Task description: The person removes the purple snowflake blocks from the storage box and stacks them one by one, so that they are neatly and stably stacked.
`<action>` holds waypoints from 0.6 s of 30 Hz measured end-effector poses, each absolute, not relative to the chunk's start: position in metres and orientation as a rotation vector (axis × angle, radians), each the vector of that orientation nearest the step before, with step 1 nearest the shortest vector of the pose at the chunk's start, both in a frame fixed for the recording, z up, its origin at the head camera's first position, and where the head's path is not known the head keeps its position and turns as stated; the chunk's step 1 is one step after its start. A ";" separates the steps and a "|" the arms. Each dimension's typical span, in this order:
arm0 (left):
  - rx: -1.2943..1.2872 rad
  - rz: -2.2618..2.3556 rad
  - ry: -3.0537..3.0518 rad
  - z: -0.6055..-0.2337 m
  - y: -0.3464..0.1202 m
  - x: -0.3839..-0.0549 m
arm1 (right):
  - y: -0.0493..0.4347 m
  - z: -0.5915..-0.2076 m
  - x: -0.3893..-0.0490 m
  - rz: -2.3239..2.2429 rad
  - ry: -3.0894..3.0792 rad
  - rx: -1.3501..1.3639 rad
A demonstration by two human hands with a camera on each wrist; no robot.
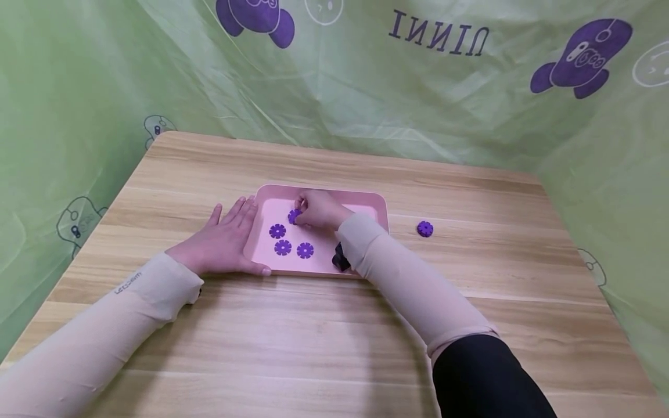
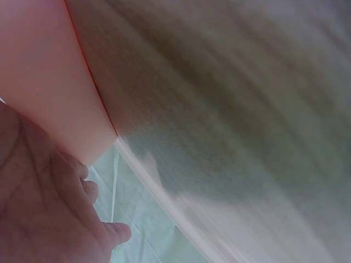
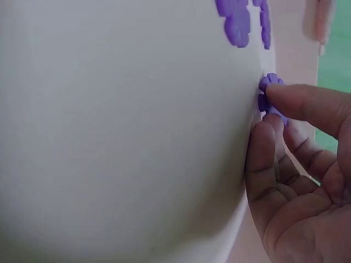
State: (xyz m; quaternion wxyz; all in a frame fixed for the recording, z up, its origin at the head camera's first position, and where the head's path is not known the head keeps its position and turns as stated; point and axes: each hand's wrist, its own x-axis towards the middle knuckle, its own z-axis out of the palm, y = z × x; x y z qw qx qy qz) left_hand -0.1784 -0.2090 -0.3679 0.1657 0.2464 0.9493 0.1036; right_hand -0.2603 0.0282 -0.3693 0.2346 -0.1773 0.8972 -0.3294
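Purple disc (image 1: pixel 292 217) sits between the right hand's (image 1: pixel 320 210) thumb and fingertips.

My tray (image 1: pixel 319 235) sat on the table (image 1: pixel 292 337), left hand (image 1: pixel 222 242) at its left edge, three discs (image 1: pixel 283 247) inside, fourth disc (image 1: pixel 292 216) behind in right hand (image 1: pixel 320 210), fifth disc (image 1: pixel 425 229) outside, right!

i look forward and down through the head view, from above and behind the left hand (image 1: pixel 222 242) and right hand (image 1: pixel 320 210). my left wrist view sits close on the palm side, facing the tray (image 2: pixel 57 71); my right wrist view, also close, faces the pinched purple disc (image 3: pixel 271 80), which the head view shares.
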 end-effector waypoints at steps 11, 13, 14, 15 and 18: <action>0.687 0.282 2.706 -0.367 -0.207 -0.179 | 0.049 -0.350 -0.263 -1.278 2.266 -0.292; 0.687 0.287 2.707 -0.368 -0.207 -0.178 | 0.057 -0.347 -0.263 -1.308 2.244 -0.275; 0.687 0.289 2.708 -0.368 -0.207 -0.178 | 0.061 -0.347 -0.264 -1.323 2.233 -0.266; 0.687 0.292 2.708 -0.368 -0.207 -0.178 | 0.066 -0.346 -0.264 -1.340 2.219 -0.255; 0.691 0.298 2.709 -0.369 -0.207 -0.178 | 0.079 -0.344 -0.265 -1.398 2.178 -0.218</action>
